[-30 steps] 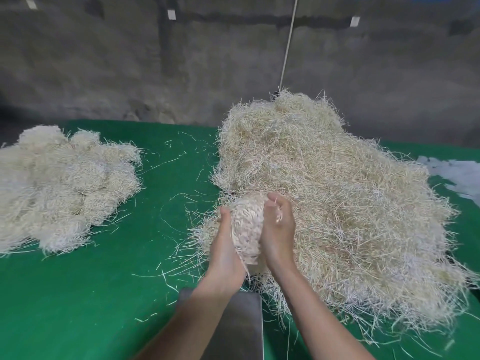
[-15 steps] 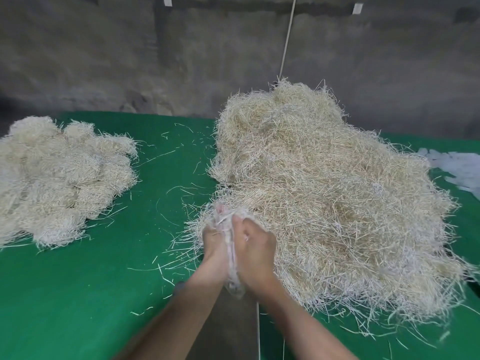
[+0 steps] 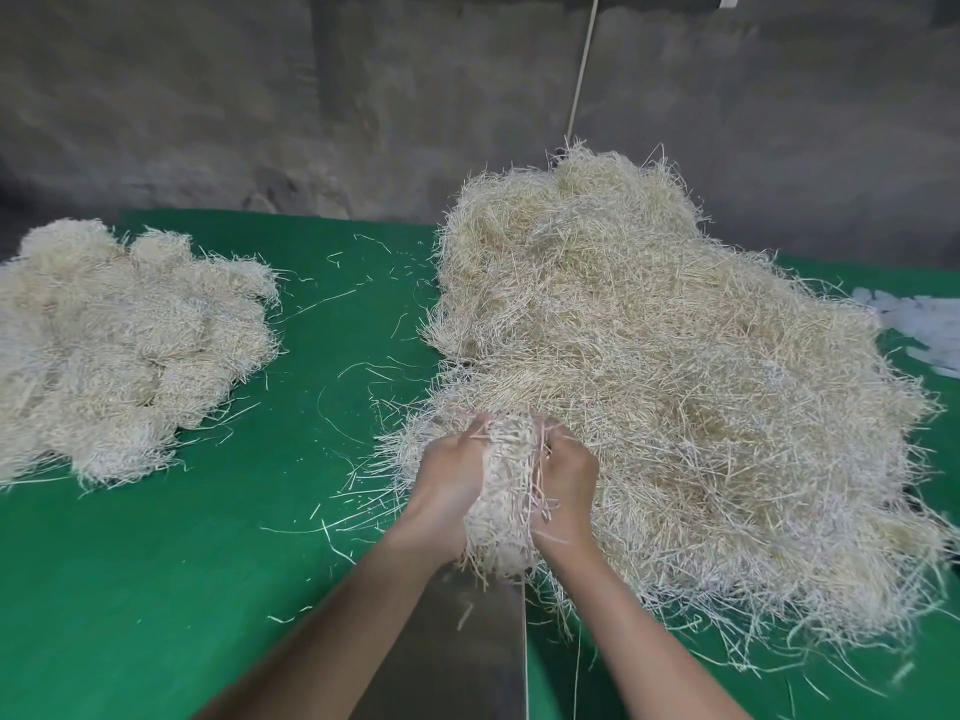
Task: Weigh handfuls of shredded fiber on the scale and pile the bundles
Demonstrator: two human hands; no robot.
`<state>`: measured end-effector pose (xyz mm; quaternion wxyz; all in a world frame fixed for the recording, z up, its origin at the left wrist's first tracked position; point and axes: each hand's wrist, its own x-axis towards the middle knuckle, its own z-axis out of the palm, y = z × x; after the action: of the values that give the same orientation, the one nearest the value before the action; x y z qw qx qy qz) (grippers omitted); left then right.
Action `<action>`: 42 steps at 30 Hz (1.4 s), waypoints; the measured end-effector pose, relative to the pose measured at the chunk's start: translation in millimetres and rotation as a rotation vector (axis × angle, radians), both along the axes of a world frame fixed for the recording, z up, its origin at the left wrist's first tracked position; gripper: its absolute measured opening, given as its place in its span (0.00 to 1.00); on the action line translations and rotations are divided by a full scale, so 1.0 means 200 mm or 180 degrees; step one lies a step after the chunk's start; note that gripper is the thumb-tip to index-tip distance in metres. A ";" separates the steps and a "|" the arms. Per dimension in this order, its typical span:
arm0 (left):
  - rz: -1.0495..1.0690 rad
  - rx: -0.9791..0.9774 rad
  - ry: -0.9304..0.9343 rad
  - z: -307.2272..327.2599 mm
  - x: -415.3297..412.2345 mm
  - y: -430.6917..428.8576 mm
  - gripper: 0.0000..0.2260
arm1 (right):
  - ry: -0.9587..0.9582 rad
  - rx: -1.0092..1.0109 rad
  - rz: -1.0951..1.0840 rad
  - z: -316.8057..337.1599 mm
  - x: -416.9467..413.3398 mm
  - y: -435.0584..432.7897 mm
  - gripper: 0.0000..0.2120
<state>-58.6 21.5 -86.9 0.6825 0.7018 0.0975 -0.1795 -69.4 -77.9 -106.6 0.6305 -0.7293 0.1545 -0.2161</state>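
A big loose heap of pale shredded fiber (image 3: 649,387) covers the right half of the green table (image 3: 156,589). At its near left edge, my left hand (image 3: 447,491) and my right hand (image 3: 566,491) grip one handful of fiber (image 3: 506,511) between them, fingers curled round it. The handful hangs just above the far end of the steel scale pan (image 3: 462,646), which lies under my forearms. A pile of finished bundles (image 3: 119,350) sits at the left of the table.
Loose strands (image 3: 343,387) lie scattered on the green cloth between the two piles. White scraps (image 3: 919,330) lie at the far right edge. A grey concrete wall (image 3: 311,96) stands behind the table, with a thin white cord (image 3: 584,70) running down it.
The hands pressed the handful tight together, then spread slightly; the bundle between them is now fuller and longer. The view has tilted a little downward.
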 end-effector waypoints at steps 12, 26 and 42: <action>0.0455 -0.0926 -0.0378 -0.07 -0.07 -0.04 0.26 | 0.0102 0.0568 -0.0264 0.07 0.09 -0.07 0.12; 0.0660 -0.0155 -0.0199 -0.06 -0.03 -0.09 0.13 | 0.0002 -0.0930 0.0096 -0.08 -0.06 0.07 0.17; 0.0184 0.0217 0.0312 -0.06 0.04 -0.06 0.14 | 0.0603 -0.0764 0.0260 -0.12 0.00 0.03 0.16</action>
<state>-49.9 9.3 -99.2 0.6575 0.7119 0.1570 -0.1904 -69.8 -72.9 -131.0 0.5298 -0.8222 0.1565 -0.1375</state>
